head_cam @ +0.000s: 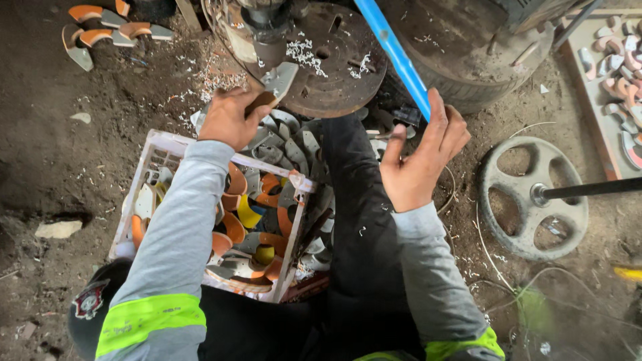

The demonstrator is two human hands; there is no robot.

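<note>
My left hand (227, 119) grips a curved grey metal blade piece (275, 83) with an orange-brown end and holds it against the round rusty drill table (334, 67), under the drill spindle (265, 27). My right hand (421, 157) is wrapped around a blue lever handle (394, 53) that slants up to the left. Metal shavings lie on the table plate. A white plastic crate (155, 150) below my left arm holds several curved grey, orange and yellow blade pieces. More grey pieces are piled between the crate and the drill table.
Dirt floor all around. A grey spoked handwheel (533, 197) on a dark shaft lies at the right. A tray (605, 144) of pink and grey curved pieces is at the far right. Loose orange-grey pieces (100, 30) lie top left. A pale stone (59, 229) sits left.
</note>
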